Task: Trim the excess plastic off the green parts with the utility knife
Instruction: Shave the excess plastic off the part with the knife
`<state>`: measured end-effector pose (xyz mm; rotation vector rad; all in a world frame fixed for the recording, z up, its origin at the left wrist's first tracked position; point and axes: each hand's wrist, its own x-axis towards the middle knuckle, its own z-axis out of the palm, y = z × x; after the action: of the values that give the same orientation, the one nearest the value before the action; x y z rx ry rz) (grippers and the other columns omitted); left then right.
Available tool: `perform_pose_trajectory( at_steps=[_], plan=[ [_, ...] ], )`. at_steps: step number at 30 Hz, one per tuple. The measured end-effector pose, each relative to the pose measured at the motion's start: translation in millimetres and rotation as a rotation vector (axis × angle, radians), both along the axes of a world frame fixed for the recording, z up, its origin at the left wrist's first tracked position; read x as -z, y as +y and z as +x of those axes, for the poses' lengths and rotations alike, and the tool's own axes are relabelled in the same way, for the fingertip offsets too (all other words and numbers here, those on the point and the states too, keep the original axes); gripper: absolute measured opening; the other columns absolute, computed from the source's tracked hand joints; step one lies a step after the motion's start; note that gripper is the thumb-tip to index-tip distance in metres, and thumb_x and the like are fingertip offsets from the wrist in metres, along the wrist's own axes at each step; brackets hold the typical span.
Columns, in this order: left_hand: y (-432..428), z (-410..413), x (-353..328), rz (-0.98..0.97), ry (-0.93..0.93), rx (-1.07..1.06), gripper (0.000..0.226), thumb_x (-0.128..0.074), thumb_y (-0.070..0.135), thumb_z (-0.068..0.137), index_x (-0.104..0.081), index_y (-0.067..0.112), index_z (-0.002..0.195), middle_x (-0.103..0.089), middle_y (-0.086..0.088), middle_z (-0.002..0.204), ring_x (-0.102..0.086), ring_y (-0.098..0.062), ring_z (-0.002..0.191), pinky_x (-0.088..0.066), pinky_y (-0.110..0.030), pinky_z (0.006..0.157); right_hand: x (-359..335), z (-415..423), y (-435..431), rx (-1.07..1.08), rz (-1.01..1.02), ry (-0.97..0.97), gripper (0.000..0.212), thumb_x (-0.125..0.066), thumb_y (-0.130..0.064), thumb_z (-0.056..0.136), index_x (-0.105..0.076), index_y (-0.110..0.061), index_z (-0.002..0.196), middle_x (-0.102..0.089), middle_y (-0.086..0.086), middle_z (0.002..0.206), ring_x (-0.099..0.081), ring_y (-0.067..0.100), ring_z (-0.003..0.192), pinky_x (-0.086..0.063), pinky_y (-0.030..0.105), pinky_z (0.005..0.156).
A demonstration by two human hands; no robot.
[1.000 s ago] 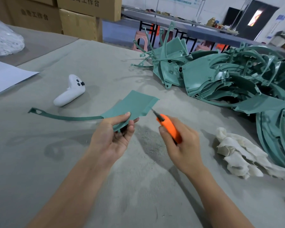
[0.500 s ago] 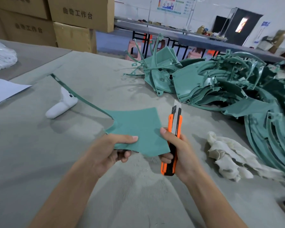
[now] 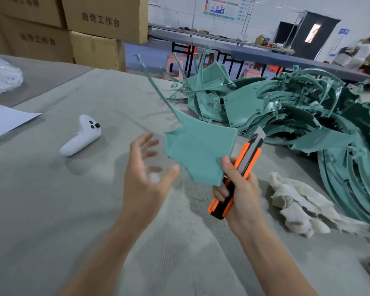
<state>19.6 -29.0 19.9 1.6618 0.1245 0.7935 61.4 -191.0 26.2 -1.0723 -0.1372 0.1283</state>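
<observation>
Right hand (image 3: 241,195) is wrapped round the orange-and-black utility knife (image 3: 251,155), held upright off the table. Its thumb looks to be pinning the lower right corner of the flat green plastic part (image 3: 199,152) against the handle, so one hand carries both. Left hand (image 3: 145,174) is open, fingers spread, holding nothing, just beside the part's left edge; it's motion-blurred, so can't tell if a fingertip touches. The part is in the air above the grey felt-covered table (image 3: 51,199), its long thin green strip (image 3: 156,86) sticking up and away, with the pile of green plastic parts (image 3: 286,107) behind it. Risks: the steel blade (image 3: 260,134) is extended and bare, right beside the part's upper right corner, so a left hand reaching across passes near that edge. The one-corner pinch looks weak: wide sheet plus the strip's leverage, so it can swing or drop, and a reflex catch next to a bare blade means a cut. Cutting unsupported in the air would likely let the sheet flex and the blade skip or gouge the good face. My call: get a full left-hand hold first, then cut away from the fingers. White handheld controller (image 3: 81,137) and crumpled off-white rag (image 3: 297,201) lie well apart from the hands, no issue.
</observation>
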Motion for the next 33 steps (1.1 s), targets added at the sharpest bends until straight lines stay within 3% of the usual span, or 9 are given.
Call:
perform_pose_trajectory(
  at_steps=[3,7,9,13,16,23,26,29,33],
  plan=[
    [-5,1,9,0.654,-0.138,-0.100,0.083,-0.075,0.016,0.067,-0.040,0.017,0.143,-0.033,-0.005,0.150,-0.028,-0.027,0.140,-0.024,-0.038,0.115,-5,-3,1,-0.030,0.047,-0.015,0.017,-0.073,-0.028,0.078,-0.060,-0.016,0.077,-0.037,-0.001,0.055,-0.030,0.008,0.036,-0.030,0.019,0.036],
    [-7,3,11,0.861,-0.298,-0.254,0.031,-0.062,0.017,0.088,-0.069,0.018,0.119,-0.054,-0.010,0.137,-0.036,-0.032,0.134,-0.027,-0.052,0.110,-9,-10,3,-0.140,0.047,-0.037,0.024,-0.076,-0.033,0.075,-0.062,-0.014,0.077,-0.038,-0.001,0.051,-0.030,0.007,0.035,-0.029,0.018,0.034],
    [-3,2,11,0.921,-0.362,-0.334,0.035,-0.040,0.013,0.101,-0.073,0.016,0.111,-0.067,-0.003,0.121,-0.050,-0.027,0.124,-0.029,-0.049,0.108,-11,-13,5,-0.182,0.018,-0.057,0.025,-0.076,-0.037,0.073,-0.062,-0.017,0.073,-0.038,0.001,0.054,-0.030,0.007,0.035,-0.029,0.018,0.035],
    [-2,1,13,0.872,-0.376,-0.407,0.038,-0.047,-0.004,0.086,-0.072,0.009,0.111,-0.073,-0.002,0.108,-0.060,-0.014,0.105,-0.038,-0.036,0.104,-17,-19,5,-0.146,-0.112,-0.209,0.028,-0.067,-0.048,0.084,-0.066,-0.020,0.082,-0.053,0.005,0.061,-0.035,0.011,0.039,-0.030,0.020,0.040],
    [-1,0,11,0.775,-0.281,-0.552,0.029,-0.059,-0.003,0.080,-0.073,0.005,0.104,-0.075,-0.007,0.091,-0.058,-0.015,0.084,-0.043,-0.028,0.077,-15,-24,4,0.018,-0.301,-0.372,0.034,-0.052,-0.057,0.090,-0.064,-0.027,0.098,-0.057,0.000,0.068,-0.039,0.014,0.046,-0.032,0.024,0.043],
    [9,-7,-11,0.647,-0.303,-0.775,0.025,-0.060,0.018,0.094,-0.072,-0.003,0.087,-0.068,-0.013,0.064,-0.055,-0.022,0.054,-0.031,-0.019,0.059,-1,-20,9,0.219,-0.632,-0.655,0.022,-0.048,-0.035,0.099,-0.056,-0.042,0.118,-0.060,-0.005,0.075,-0.045,0.013,0.048,-0.040,0.034,0.044],
    [6,-11,-28,0.419,-0.473,-0.770,0.028,-0.061,0.014,0.094,-0.066,-0.005,0.074,-0.066,0.000,0.061,-0.040,-0.010,0.058,-0.034,-0.005,0.063,-1,-15,4,0.291,-0.620,-0.622,0.022,-0.049,-0.034,0.096,-0.058,-0.049,0.111,-0.057,0.006,0.075,-0.046,0.024,0.051,-0.041,0.047,0.049],
    [0,-7,-47,-0.311,-0.492,-0.500,0.031,-0.063,0.021,0.093,-0.056,0.015,0.064,-0.062,0.021,0.066,-0.055,0.006,0.065,-0.047,-0.011,0.068,-2,-8,-5,0.321,-0.573,-0.554,0.029,-0.047,-0.028,0.094,-0.058,-0.055,0.099,-0.058,0.007,0.079,-0.047,0.020,0.054,-0.043,0.048,0.052],
    [2,5,-54,-1.034,-0.428,0.117,0.016,-0.054,0.022,0.097,-0.070,0.021,0.100,-0.073,0.003,0.110,-0.069,-0.012,0.102,-0.057,-0.031,0.083,-6,-2,-16,0.372,-0.518,-0.561,0.018,-0.047,-0.025,0.098,-0.054,-0.040,0.104,-0.066,-0.003,0.094,-0.050,0.014,0.056,-0.044,0.032,0.052]
  ],
)
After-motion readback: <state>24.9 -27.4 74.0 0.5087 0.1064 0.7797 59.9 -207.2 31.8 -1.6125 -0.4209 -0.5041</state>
